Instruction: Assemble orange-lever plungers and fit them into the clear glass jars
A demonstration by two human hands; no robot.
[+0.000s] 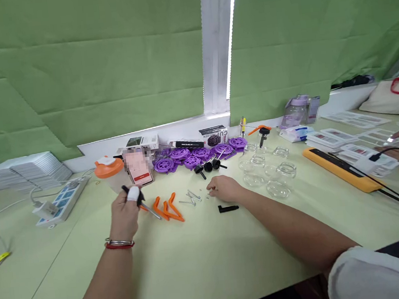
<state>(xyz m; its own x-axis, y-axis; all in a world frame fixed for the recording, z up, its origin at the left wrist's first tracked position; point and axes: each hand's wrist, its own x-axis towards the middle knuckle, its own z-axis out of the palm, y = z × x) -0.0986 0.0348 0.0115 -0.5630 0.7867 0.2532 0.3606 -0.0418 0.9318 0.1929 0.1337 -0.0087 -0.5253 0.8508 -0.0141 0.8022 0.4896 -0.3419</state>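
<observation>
Right Hand Down Among the Tiny Hardware, Tool Waiting in the Left

Here I am, following from my distant seat, and the hands are well apart over the pale table (184,275). The left hand (123,214) is closed around a black-handled tool (151,211) with a slim metal shaft, much like a screwdriver, slanting down toward the orange bent pieces (174,212). Does the tip touch one? I can't tell from up here.

Over to the right hand (227,188)! It's low, fingertips bent down at the table, right beside some tiny parts (208,197). Whether anything is pinched in there, I can't say; the fingers hide it. A few long screws (192,198) lie loose between the two hands, and a black L-shaped piece (228,208) sits just on the near side of the right hand.

My read: this is the picking-up step, small hardware being gathered while the tool stands by. Nothing near the hands looks joined yet. The next move, as I judge it, calls for a fine fingertip grip on one tiny part, with the tool's shaft held clear of the loose screws. Parts this small could easily skitter off, so I'd want a slow, flat approach.

Beyond the hands, I've got black stemmed knobs (207,166) lying before the purple round parts (192,161), and off to the right, clear glass jars (278,189) standing near the forearm: mind that elbow!
</observation>
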